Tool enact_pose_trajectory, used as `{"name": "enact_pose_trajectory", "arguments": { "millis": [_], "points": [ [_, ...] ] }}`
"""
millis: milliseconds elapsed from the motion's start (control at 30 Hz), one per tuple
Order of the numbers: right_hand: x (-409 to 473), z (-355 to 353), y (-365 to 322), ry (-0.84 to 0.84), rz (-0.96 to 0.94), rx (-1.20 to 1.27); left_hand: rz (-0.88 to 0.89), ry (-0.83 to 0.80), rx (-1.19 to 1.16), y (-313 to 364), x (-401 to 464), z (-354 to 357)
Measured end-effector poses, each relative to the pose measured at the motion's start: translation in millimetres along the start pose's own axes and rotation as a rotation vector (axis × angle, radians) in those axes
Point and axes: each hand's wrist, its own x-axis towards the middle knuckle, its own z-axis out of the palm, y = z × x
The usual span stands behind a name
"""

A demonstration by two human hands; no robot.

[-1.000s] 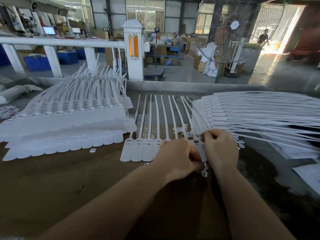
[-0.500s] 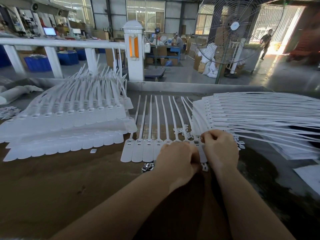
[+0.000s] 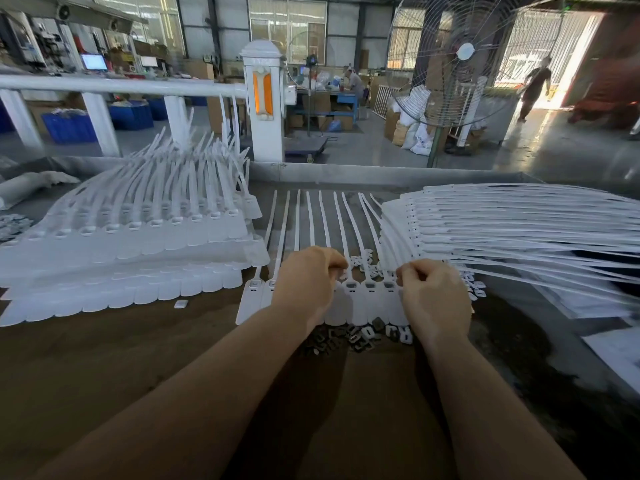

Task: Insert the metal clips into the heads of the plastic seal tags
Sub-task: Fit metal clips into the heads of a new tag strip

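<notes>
My hands have parted — left hand (image 3: 304, 282) and right hand (image 3: 433, 292), fingers curled over the light, bendy seal tags (image 3: 367, 296) — clips (image 3: 360, 337) tiny, pinch-only.

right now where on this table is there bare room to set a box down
Bare brown table lies near the edge, left of the forearms, below the left tag stack. Crowded: metal clips and the tag row between the hands, right stack.

Both curled hands (image 3: 367, 289) hover over seal tags (image 3: 369, 296) beside metal clips (image 3: 349, 337).

Curled fingers (image 3: 337, 263) hiding any pinched clip
</notes>
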Motion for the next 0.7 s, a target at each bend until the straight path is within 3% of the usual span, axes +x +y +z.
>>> {"name": "enact_pose_trajectory", "arguments": {
  "millis": [100,267,400,700],
  "points": [
    [0,-1,-1,-0.004,0.001,0.007,-0.008,-0.076,0.046,3,4,2],
    [-1,-1,-2,-0.012,-0.005,0.020,0.076,0.023,0.117,-1,-2,15],
    [-2,-1,-2,-0.013,-0.006,0.010,0.133,0.152,0.051,-5,-5,23],
    [-2,0,-3,-0.017,-0.009,0.001,0.139,0.149,-0.066,-12,-1,31]
  ]
}}
